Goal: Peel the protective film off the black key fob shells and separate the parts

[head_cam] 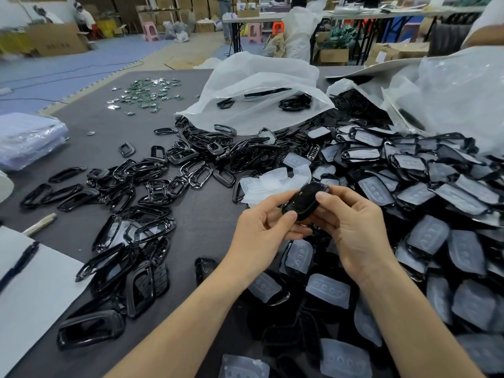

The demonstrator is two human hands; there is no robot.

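A glossy black key fob shell (305, 201) is held up above the table between both hands. My left hand (261, 233) grips its lower left end, thumb on top. My right hand (351, 227) pinches its upper right end, thumb pressed on the shell's face. To the right lies a big heap of film-covered shells (425, 197). On the left spreads a pile of bare black frames (141, 208). Several loose translucent film pieces (272, 184) lie just behind the held shell.
Dark grey table (207, 214). White plastic bags (261, 88) lie open at the back. Small green circuit boards (147, 95) sit far left. A white sheet with a black pen (19, 264) lies at the near left, a clear packet stack (27, 137) behind it.
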